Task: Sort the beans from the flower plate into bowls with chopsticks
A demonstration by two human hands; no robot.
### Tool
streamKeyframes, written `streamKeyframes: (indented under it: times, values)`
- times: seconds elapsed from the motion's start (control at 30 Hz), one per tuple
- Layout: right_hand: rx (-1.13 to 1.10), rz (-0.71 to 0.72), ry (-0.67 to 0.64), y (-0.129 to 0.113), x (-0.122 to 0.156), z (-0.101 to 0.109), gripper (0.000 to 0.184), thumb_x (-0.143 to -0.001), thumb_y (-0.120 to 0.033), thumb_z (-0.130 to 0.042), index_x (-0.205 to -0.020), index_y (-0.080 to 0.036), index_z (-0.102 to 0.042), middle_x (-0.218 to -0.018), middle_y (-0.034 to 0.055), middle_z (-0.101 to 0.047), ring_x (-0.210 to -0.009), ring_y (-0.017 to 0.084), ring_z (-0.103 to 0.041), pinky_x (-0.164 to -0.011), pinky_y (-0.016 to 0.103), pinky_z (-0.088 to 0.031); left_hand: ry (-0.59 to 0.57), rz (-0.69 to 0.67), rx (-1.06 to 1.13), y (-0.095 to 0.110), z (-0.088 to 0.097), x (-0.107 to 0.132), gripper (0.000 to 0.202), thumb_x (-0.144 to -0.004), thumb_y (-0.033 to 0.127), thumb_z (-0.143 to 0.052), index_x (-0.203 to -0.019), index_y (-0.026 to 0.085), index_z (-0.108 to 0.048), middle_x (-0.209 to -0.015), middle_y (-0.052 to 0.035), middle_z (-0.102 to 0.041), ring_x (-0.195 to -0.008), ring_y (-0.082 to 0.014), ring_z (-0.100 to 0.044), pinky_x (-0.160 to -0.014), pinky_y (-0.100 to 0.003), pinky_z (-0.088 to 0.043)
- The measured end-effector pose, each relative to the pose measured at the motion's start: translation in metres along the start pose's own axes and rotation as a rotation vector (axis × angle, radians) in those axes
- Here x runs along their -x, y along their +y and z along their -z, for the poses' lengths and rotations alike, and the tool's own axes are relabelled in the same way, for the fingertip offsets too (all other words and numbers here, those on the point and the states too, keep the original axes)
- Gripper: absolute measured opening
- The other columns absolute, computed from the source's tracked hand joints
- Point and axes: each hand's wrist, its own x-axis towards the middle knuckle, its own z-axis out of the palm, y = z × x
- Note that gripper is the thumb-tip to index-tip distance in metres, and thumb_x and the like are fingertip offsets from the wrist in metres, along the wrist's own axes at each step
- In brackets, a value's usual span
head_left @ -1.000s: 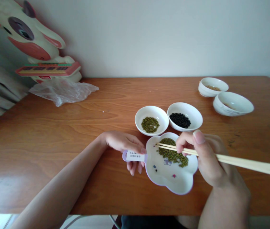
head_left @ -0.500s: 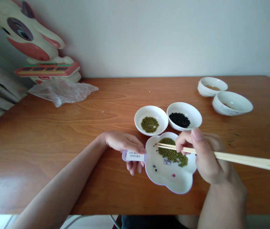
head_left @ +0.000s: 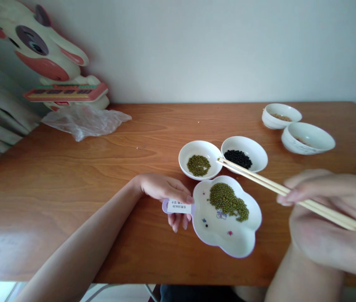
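My left hand [head_left: 171,197] grips the labelled handle of a white flower-shaped dish [head_left: 228,241] with a lilac edge. Green mung beans [head_left: 226,199] lie heaped in the dish's upper part. In my right hand [head_left: 328,205], slightly blurred, is a pair of wooden chopsticks [head_left: 256,178]. Their tips are close together near the right rim of a white bowl [head_left: 185,153] holding mung beans; a tiny greenish speck, perhaps a bean, shows at the tips. Right beside that bowl stands another white bowl [head_left: 261,154] with black beans [head_left: 238,159].
Two more white bowls, one [head_left: 268,119] with tan contents and one [head_left: 310,142] in front of it, stand at the back right. At the back left, a crumpled clear plastic bag [head_left: 86,121] lies before a cow-shaped toy keyboard [head_left: 67,90]. All rest on a wooden table [head_left: 71,176].
My right hand has lifted the chopsticks out of the dish and moved right, with the tips now up by the mung bean bowl's rim. My left hand stays on the handle.
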Motion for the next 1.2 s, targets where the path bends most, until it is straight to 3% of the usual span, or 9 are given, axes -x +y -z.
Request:
streamKeyframes:
  times: [0.13, 0.3, 0.43, 0.53, 0.9, 1.2]
  values:
    - [-0.018, -0.030, 0.036, -0.001, -0.014, -0.006, 0.065, -0.087, -0.080, -0.044, -0.068, -0.024, -0.071, -0.058, 0.0089, -0.059, -0.062, 0.028, -0.062, -0.054, 0.041, -0.045, 0.010, -0.006, 0.000, 0.000, -0.001, 0.000, 0.044, -0.104, 0.043, -0.049, -0.114, 0.005, -0.069, -0.110, -0.0183, -0.075, -0.085, -0.0212, -0.077, -0.073, -0.028, -0.061]
    - [-0.127, -0.076, 0.120, 0.014, -0.001, 0.000, 0.074, -0.099, -0.070, -0.021, -0.064, -0.024, -0.068, -0.060, 0.0093, -0.063, -0.062, 0.026, -0.060, -0.054, 0.039, -0.038, -0.001, 0.001, 0.003, 0.000, 0.000, 0.000, 0.042, -0.104, 0.043, -0.048, -0.113, 0.007, -0.069, -0.110, -0.0176, -0.075, -0.087, -0.0210, -0.077, -0.074, -0.028, -0.062]
    - [-0.158, -0.191, -0.107, 0.010, 0.007, -0.005, 0.070, -0.103, -0.064, -0.019, -0.067, -0.022, -0.062, -0.061, 0.0039, -0.060, -0.058, 0.019, -0.055, -0.058, 0.035, -0.037, -0.011, 0.003, -0.001, 0.000, 0.002, 0.000, 0.041, -0.104, 0.043, -0.048, -0.114, 0.010, -0.070, -0.113, -0.0170, -0.075, -0.086, -0.0209, -0.078, -0.073, -0.028, -0.062]
    - [-0.125, -0.251, -0.195, 0.000, 0.002, -0.012, 0.065, -0.104, -0.062, -0.023, -0.068, -0.021, -0.058, -0.062, 0.0014, -0.057, -0.059, 0.016, -0.052, -0.059, 0.033, -0.036, -0.006, -0.001, 0.004, -0.001, 0.002, 0.000, 0.041, -0.104, 0.043, -0.048, -0.114, 0.010, -0.070, -0.112, -0.0166, -0.075, -0.087, -0.0211, -0.078, -0.074, -0.029, -0.062]
    - [-0.010, -0.104, -0.193, 0.005, -0.001, -0.022, 0.048, -0.107, -0.047, -0.032, -0.073, -0.022, -0.055, -0.066, -0.0005, -0.058, -0.063, 0.015, -0.058, -0.061, 0.032, -0.040, -0.011, -0.004, 0.008, -0.001, 0.002, 0.000, 0.040, -0.104, 0.043, -0.049, -0.114, 0.011, -0.071, -0.112, -0.0169, -0.076, -0.087, -0.0220, -0.078, -0.074, -0.030, -0.063]
    - [0.015, -0.086, -0.197, 0.004, -0.003, -0.024, 0.050, -0.108, -0.047, -0.030, -0.073, -0.021, -0.056, -0.065, -0.0007, -0.059, -0.062, 0.014, -0.057, -0.058, 0.031, -0.038, -0.006, 0.012, 0.021, 0.000, 0.001, 0.000, 0.039, -0.105, 0.042, -0.048, -0.112, 0.012, -0.071, -0.112, -0.0160, -0.076, -0.086, -0.0204, -0.078, -0.073, -0.028, -0.062]
